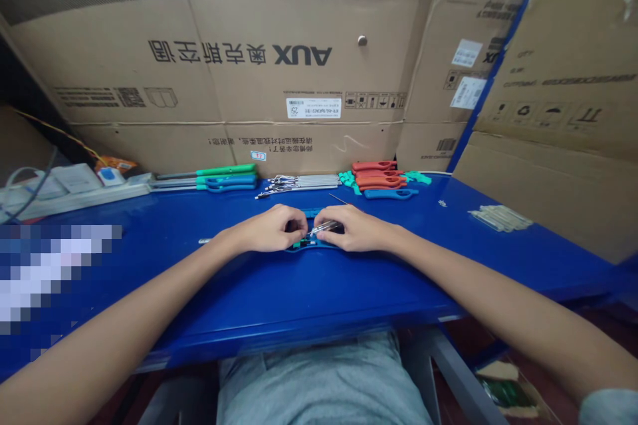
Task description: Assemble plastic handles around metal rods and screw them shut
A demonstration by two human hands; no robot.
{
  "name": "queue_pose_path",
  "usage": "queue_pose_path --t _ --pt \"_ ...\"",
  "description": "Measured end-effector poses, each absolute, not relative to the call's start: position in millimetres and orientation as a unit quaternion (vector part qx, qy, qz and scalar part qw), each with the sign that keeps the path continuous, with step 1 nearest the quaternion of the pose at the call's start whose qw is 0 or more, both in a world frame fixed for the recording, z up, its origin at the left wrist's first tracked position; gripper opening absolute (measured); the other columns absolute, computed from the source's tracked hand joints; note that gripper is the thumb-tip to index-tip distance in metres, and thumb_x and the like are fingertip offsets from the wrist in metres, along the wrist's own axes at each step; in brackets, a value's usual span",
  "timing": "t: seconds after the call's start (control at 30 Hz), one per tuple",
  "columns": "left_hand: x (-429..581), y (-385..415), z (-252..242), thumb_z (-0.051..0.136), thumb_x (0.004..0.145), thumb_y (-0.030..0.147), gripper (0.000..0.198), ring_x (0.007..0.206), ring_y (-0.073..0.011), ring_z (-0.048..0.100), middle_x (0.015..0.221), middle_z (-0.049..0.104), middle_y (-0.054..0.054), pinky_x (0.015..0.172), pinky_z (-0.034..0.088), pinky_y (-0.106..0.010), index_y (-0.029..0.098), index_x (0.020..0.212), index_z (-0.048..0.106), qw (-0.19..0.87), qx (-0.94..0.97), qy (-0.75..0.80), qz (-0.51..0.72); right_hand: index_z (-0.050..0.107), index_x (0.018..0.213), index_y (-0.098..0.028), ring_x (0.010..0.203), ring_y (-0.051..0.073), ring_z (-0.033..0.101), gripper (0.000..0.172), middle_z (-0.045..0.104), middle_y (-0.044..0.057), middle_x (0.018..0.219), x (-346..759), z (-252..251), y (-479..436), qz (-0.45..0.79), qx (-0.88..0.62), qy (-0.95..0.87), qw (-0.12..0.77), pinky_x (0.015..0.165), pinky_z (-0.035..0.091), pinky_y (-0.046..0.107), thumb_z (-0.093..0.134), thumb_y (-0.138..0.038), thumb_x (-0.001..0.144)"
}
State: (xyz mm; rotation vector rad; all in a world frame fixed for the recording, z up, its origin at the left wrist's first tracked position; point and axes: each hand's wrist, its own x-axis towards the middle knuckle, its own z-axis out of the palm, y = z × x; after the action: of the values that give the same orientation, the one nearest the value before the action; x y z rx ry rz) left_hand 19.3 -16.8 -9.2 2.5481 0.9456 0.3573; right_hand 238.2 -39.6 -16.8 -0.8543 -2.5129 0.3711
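Observation:
My left hand [276,227] is closed in a pinch at the left end of a blue plastic handle shell [313,214] on the table. What its fingertips hold is hidden; a small green part [298,244] shows just beneath them. Facing it, my right hand [355,228] is closed around a slim silver rod-like piece [326,226], its tip pointing left toward my left fingers. The kind of this piece is too small to tell. Both hands partly cover the shell. A metal tube end [204,241] sticks out left of my left wrist.
Long-nosed lighters [229,180], silver rods with wires [304,182], and red and orange handle shells [377,176] with green parts [417,178] line the back. Clear tubes [501,218] lie right. A power strip [84,198] stands left; cardboard [239,93] walls the back.

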Motion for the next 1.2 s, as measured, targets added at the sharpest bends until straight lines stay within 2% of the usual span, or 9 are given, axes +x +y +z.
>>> queue_pose_path --t 1.2 --pt "18.4 -15.2 -8.9 0.052 0.075 0.022 0.015 0.055 -0.0112 0.053 0.066 0.064 0.000 0.050 0.037 -0.021 0.015 0.079 0.065 0.207 0.907 0.345 0.123 0.063 0.096 -0.017 0.085 0.016 0.057 0.016 0.063 0.007 0.094 237.5 -18.2 -39.8 0.116 -0.320 -0.914 0.220 0.078 0.044 0.028 0.057 -0.028 0.087"
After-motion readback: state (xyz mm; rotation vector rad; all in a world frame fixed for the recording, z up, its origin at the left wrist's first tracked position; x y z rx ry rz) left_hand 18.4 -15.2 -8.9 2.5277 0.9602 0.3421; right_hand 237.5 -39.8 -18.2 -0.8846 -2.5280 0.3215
